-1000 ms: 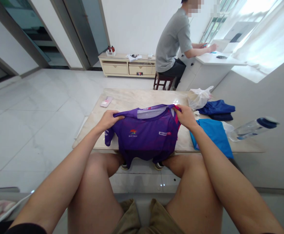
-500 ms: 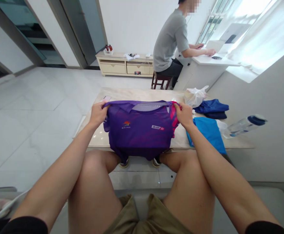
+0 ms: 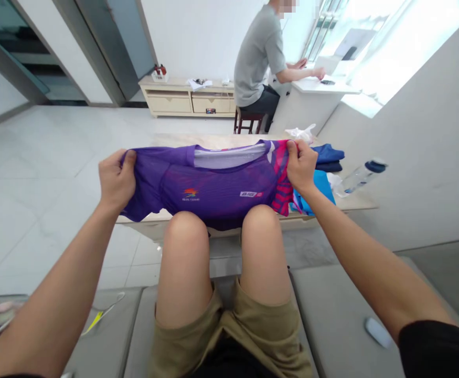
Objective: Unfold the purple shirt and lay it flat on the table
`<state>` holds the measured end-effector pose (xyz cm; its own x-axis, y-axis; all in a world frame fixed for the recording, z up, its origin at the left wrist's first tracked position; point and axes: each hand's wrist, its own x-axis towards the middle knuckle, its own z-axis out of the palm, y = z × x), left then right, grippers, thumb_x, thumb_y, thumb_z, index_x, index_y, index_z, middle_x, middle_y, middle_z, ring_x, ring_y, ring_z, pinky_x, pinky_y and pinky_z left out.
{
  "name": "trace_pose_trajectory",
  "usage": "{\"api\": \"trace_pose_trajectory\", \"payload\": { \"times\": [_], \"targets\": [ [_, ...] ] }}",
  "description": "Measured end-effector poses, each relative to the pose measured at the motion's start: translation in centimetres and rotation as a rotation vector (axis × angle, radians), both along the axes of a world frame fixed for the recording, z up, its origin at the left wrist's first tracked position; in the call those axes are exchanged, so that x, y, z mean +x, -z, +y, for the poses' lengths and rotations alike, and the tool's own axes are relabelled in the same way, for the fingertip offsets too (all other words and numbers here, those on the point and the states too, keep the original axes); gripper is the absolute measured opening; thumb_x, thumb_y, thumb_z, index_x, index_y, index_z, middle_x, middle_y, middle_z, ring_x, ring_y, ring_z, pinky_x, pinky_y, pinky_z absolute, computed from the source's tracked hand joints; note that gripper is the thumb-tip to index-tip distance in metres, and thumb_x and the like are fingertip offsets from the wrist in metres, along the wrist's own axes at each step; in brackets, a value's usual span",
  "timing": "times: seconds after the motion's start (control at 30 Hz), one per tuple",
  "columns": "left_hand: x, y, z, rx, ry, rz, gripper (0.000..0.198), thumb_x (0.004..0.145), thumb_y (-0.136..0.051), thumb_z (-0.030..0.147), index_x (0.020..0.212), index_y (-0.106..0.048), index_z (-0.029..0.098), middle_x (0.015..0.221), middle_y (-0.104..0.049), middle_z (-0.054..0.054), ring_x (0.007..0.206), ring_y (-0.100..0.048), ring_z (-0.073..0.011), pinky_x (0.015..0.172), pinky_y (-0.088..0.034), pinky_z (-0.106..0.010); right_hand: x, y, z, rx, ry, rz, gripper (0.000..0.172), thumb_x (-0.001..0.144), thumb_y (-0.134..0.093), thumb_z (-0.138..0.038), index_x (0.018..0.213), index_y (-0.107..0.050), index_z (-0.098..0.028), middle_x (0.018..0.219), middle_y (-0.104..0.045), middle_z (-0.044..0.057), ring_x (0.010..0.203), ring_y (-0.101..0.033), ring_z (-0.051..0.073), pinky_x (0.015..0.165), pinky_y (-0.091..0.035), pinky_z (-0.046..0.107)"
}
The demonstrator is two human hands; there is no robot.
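A purple shirt with a pink striped sleeve hangs stretched between my hands, its neckline at the top and its lower part behind my knees. My left hand grips the purple sleeve, thumb on top. At the other side my right hand is closed on the shoulder of the pink striped sleeve. The shirt hangs in front of a low table.
On the table's right are a bright blue cloth, folded dark blue clothes, a plastic bag and a bottle. A person sits at a white desk beyond. A white mouse-like object lies on the grey sofa.
My hands have moved apart and the shirt is spread wider and lifted, its purple sleeve now stretched out to the left. My knees have come closer together, and the camera view has shifted.
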<state>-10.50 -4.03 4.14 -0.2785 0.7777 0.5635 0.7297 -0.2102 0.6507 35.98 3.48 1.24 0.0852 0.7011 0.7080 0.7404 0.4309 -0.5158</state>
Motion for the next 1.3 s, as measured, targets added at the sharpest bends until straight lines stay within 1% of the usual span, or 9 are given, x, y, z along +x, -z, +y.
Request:
{"api": "trace_pose_trajectory", "payload": {
  "times": [0.2, 0.37, 0.57, 0.67, 0.77, 0.93, 1.07, 1.2, 1.3],
  "targets": [
    [-1.8, 3.3, 0.6, 0.083, -0.128, 0.173, 0.037, 0.099, -0.051, 0.043, 0.068, -0.043, 0.024, 0.058, -0.037, 0.004, 0.059, -0.034, -0.0143, 0.063, -0.028, -0.029, 1.7, 2.3, 0.6, -0.045, 0.062, -0.185, 0.065, 0.114, -0.035, -0.073, 0.097, -0.072, -0.021, 0.071, -0.062, 0.007, 0.072, -0.064, 0.026, 0.069, -0.038, 0.035],
    [-3.7, 8.8, 2.6, -0.008, -0.100, 0.275, 0.035, 0.094, -0.048, 0.046, 0.065, -0.045, 0.027, 0.052, -0.041, 0.002, 0.052, -0.039, -0.0178, 0.061, -0.030, -0.032, 2.6, 8.1, 3.0, -0.081, 0.150, -0.317, 0.068, 0.113, -0.025, -0.069, 0.079, -0.064, -0.025, 0.058, -0.057, 0.008, 0.057, -0.055, 0.024, 0.062, -0.030, 0.035],
    [-4.9, 14.1, 10.3, -0.308, -0.059, 0.436, 0.041, 0.103, -0.042, 0.053, 0.075, -0.058, 0.027, 0.072, -0.069, -0.008, 0.071, -0.064, -0.0273, 0.067, -0.041, -0.034, 0.8, 14.3, 11.1, -0.315, 0.145, -0.435, 0.060, 0.117, -0.032, -0.061, 0.095, -0.072, -0.023, 0.076, -0.072, 0.012, 0.071, -0.066, 0.027, 0.067, -0.037, 0.033],
    [-3.5, 16.5, 13.1, -0.534, -0.084, 0.557, 0.041, 0.106, -0.044, 0.049, 0.113, -0.074, 0.022, 0.108, -0.079, -0.019, 0.100, -0.076, -0.0371, 0.084, -0.056, -0.042, -2.1, 16.5, 13.8, -0.489, 0.089, -0.578, 0.044, 0.116, -0.042, -0.045, 0.117, -0.077, -0.018, 0.106, -0.081, 0.020, 0.099, -0.073, 0.034, 0.082, -0.051, 0.038],
    [-0.7, 20.1, 12.2, -0.505, -0.058, 0.561, 0.059, 0.109, -0.040, 0.040, 0.157, -0.057, 0.011, 0.151, -0.068, -0.029, 0.141, -0.066, -0.0416, 0.119, -0.050, -0.056, -5.3, 19.2, 12.6, -0.479, 0.017, -0.602, 0.048, 0.113, -0.041, -0.032, 0.145, -0.071, -0.013, 0.145, -0.073, 0.025, 0.134, -0.067, 0.039, 0.110, -0.053, 0.049],
    [2.8, 25.6, 7.6, -0.543, 0.197, 0.543, 0.068, 0.112, -0.036, 0.047, 0.173, -0.047, 0.017, 0.182, -0.041, -0.018, 0.171, -0.035, -0.0367, 0.141, -0.021, -0.064, -7.7, 23.2, 6.0, -0.469, -0.122, -0.529, 0.060, 0.116, -0.036, -0.039, 0.167, -0.057, -0.016, 0.176, -0.050, 0.018, 0.166, -0.044, 0.037, 0.135, -0.037, 0.058],
    [3.4, 25.0, 7.2, -0.593, 0.122, 0.516, 0.070, 0.112, -0.035, 0.049, 0.173, -0.048, 0.017, 0.179, -0.045, -0.020, 0.170, -0.037, -0.0401, 0.139, -0.023, -0.070, -6.9, 23.0, 3.8, -0.558, -0.173, -0.510, 0.066, 0.116, -0.033, -0.040, 0.167, -0.056, -0.006, 0.177, -0.045, 0.023, 0.169, -0.039, 0.037, 0.138, -0.035, 0.057],
    [4.4, 22.1, 8.4, -0.565, 0.166, 0.511, 0.070, 0.114, -0.031, 0.052, 0.173, -0.049, 0.019, 0.177, -0.049, -0.018, 0.168, -0.042, -0.0347, 0.141, -0.024, -0.063, -6.0, 21.2, 4.7, -0.513, -0.241, -0.468, 0.067, 0.117, -0.025, -0.040, 0.170, -0.053, -0.009, 0.177, -0.048, 0.021, 0.169, -0.040, 0.033, 0.139, -0.033, 0.056],
    [5.1, 21.9, 9.0, -0.647, 0.151, 0.482, 0.068, 0.113, -0.032, 0.047, 0.174, -0.049, 0.021, 0.183, -0.038, -0.018, 0.171, -0.034, -0.0389, 0.138, -0.022, -0.071, -5.7, 21.5, 5.4, -0.570, -0.292, -0.477, 0.067, 0.114, -0.028, -0.034, 0.171, -0.051, -0.008, 0.178, -0.044, 0.023, 0.171, -0.035, 0.035, 0.138, -0.034, 0.061]
  ]
}}
